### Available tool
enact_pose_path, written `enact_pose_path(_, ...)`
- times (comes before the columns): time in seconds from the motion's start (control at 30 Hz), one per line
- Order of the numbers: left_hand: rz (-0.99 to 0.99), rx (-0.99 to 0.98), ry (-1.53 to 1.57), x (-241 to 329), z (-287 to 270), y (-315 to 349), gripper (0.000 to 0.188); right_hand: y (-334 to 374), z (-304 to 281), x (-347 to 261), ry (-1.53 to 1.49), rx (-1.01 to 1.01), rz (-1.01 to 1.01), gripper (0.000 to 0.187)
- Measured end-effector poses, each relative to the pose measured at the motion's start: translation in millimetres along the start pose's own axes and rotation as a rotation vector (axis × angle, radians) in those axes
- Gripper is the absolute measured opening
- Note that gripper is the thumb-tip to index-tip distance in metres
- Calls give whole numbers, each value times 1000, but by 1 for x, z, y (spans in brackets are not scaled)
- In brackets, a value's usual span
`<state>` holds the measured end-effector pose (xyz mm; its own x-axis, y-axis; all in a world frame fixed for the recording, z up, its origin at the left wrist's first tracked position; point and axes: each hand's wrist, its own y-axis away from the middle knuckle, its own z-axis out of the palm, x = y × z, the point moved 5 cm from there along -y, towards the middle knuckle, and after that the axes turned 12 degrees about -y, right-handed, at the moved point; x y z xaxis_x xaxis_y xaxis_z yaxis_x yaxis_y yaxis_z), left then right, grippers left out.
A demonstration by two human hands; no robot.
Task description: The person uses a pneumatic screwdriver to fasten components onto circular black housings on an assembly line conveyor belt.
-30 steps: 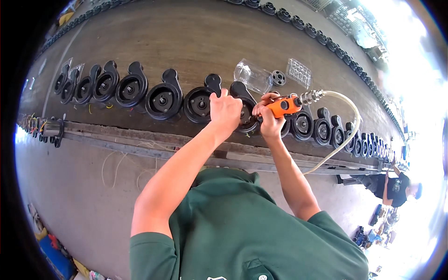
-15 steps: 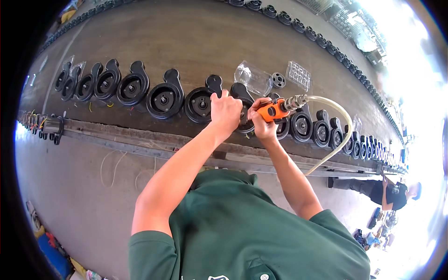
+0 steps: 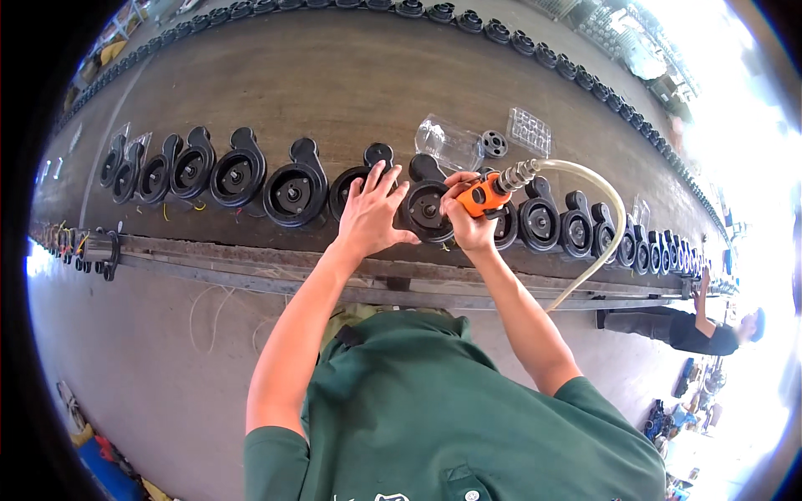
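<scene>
My left hand (image 3: 372,213) is open, fingers spread, over the right side of a round black housing (image 3: 339,198) on the bench. Whether its fingertips touch that housing I cannot tell. My right hand (image 3: 469,227) grips an orange air tool (image 3: 484,199), whose metal coupling leads into a pale flexible hose (image 3: 620,196) curving down over the bench edge. The tool's front end is hidden by my fingers, beside the right rim of another round black housing (image 3: 423,215). This one has a raised arm at its top and a dark recessed centre.
Similar black housings (image 3: 294,194) line the bench (image 3: 351,79) to both sides. Behind my right hand lie a transparent plastic container (image 3: 447,144), a small black spoked wheel (image 3: 494,144) and a transparent compartment tray (image 3: 529,132). Another person (image 3: 706,331) stands far right by the bench edge.
My left hand has moved left and down off the housing near the tool, its fingers spreading out. The tool stays in my right hand at nearly the same spot.
</scene>
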<state>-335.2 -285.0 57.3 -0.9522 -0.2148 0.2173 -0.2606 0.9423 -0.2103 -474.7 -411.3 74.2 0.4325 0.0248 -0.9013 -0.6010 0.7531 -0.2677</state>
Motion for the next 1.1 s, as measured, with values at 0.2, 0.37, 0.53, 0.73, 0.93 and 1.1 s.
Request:
enact_pose_path(0.2,7,-23,-12,1,-3,1,100,0,11,-8,60,14,17,21)
enact_pose_path(0.37,9,-13,-18,-1,-2,-1,98,0,20,-20,-224,-115,59,28)
enact_pose_path(0.53,-13,-39,-37,0,-4,-1,99,-25,44,-15,-220,-24,-7,27)
enact_pose_path(0.73,-3,-43,-14,1,-5,-3,97,-30,31,14,-179,-17,78,24)
enact_pose_path(0.93,-10,-46,-11,1,-5,-2,96,-31,32,18,-191,-26,75,23)
enact_pose_path(1.1,-6,-48,-10,0,-4,-3,95,-29,30,24,-206,-34,93,23)
